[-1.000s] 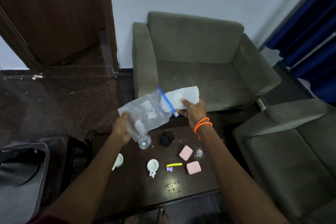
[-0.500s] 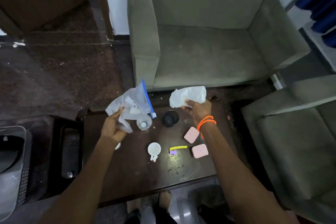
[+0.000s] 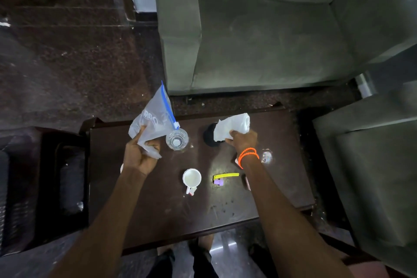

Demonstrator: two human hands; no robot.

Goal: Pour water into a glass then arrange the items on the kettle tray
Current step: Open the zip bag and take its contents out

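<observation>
My left hand [image 3: 141,153] grips a clear zip bag [image 3: 154,119] with a blue seal, held over the left part of the dark wooden table [image 3: 158,210]. My right hand [image 3: 242,140] holds a crumpled white cloth [image 3: 232,127] above a black round object [image 3: 209,135]. A clear water bottle [image 3: 177,140], seen from above, stands between my hands. A white mug [image 3: 191,178] sits near the table's middle. A second clear glass [image 3: 266,157] glints right of my right wrist.
A yellow and purple clip [image 3: 223,177] lies right of the mug, and a pink case [image 3: 247,184] peeks from under my right forearm. A grey armchair [image 3: 270,40] stands behind the table, another [image 3: 372,165] to the right. A dark tray [image 3: 67,176] sits left.
The view has tilted down toward the table. The white cloth has come out of the bag, and my hands have moved apart and lowered, bag to the left, cloth to the right.
</observation>
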